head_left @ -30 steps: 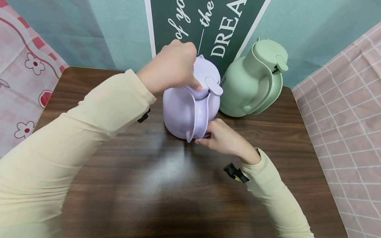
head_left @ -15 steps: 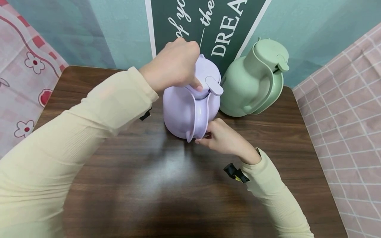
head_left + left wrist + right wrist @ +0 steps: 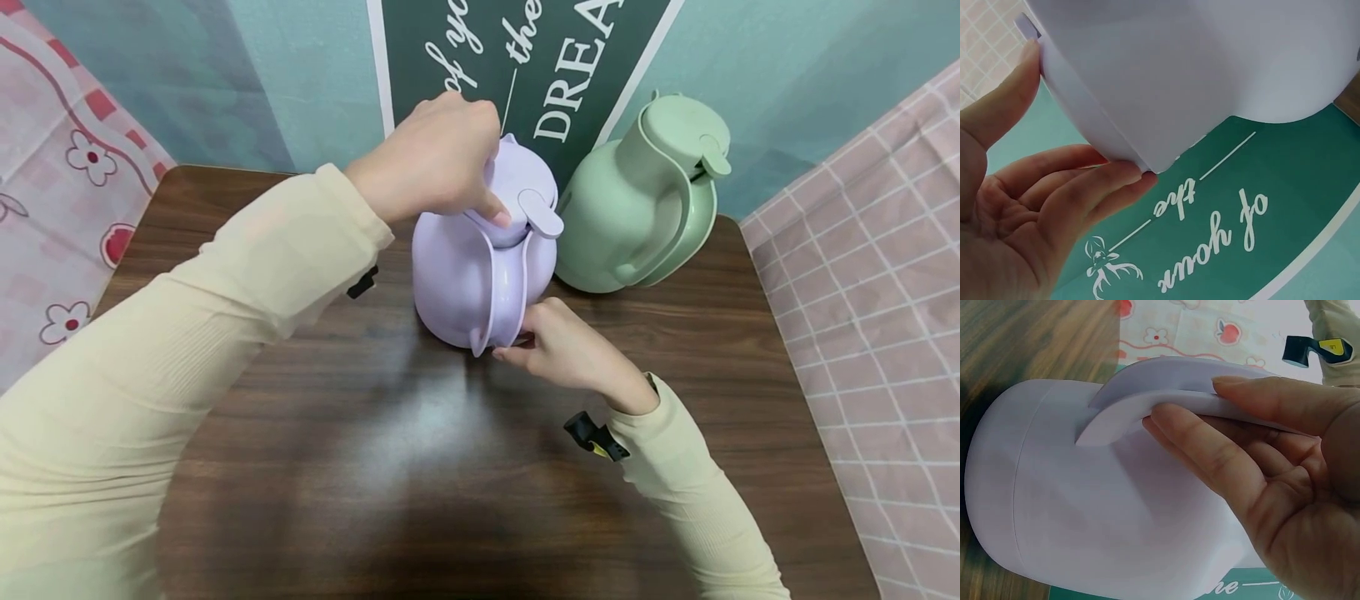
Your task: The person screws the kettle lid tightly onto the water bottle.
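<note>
A lavender thermos jug (image 3: pixel 456 287) stands upright on the table, its handle turned toward me. My left hand (image 3: pixel 438 158) reaches over the top and grips the round lid (image 3: pixel 517 179), thumb on the near side. In the left wrist view, the fingertips (image 3: pixel 1129 174) of that hand press the lid's edge opposite the thumb. Lower down, my right hand (image 3: pixel 566 346) holds the jug's handle (image 3: pixel 507 292) near its bottom end. The right wrist view has the thumb along the outside of the handle and the fingers tucked in behind it.
Right behind the lavender jug stands a similar green thermos jug (image 3: pixel 626 208). A dark green sign (image 3: pixel 570 50) with white lettering is at the back of the brown wooden table (image 3: pixel 360 500). Patterned pink cloth (image 3: pixel 67 225) borders the left side, pink checked cloth (image 3: pixel 885 333) the right.
</note>
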`<state>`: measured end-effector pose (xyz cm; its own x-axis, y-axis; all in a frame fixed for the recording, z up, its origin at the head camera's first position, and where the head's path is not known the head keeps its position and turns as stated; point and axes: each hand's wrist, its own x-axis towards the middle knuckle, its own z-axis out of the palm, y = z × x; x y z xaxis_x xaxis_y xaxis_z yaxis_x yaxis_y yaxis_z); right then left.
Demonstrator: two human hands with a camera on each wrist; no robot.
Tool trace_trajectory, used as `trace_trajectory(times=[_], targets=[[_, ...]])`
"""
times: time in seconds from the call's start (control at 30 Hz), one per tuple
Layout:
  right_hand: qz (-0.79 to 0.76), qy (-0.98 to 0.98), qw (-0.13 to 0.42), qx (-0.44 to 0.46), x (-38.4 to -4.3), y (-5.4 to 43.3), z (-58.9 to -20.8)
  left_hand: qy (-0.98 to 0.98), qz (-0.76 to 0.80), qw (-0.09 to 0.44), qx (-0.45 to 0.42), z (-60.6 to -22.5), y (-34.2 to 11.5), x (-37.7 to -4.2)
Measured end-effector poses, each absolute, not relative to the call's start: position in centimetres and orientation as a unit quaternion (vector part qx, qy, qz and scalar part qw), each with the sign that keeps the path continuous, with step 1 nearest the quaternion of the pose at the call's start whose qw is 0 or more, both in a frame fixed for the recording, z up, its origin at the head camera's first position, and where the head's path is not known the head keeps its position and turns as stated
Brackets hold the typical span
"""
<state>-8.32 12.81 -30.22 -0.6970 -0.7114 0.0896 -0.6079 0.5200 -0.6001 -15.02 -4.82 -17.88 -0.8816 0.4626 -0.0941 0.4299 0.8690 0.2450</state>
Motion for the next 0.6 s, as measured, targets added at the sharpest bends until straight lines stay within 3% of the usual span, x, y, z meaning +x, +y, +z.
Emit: trace_trajectory(times=[0.6], targets=[[-0.309, 0.868, 0.094, -0.376, -8.38, 12.77, -30.06, 0.962, 0.103, 0.088, 0.238, -17.65, -4.88, -14.98]])
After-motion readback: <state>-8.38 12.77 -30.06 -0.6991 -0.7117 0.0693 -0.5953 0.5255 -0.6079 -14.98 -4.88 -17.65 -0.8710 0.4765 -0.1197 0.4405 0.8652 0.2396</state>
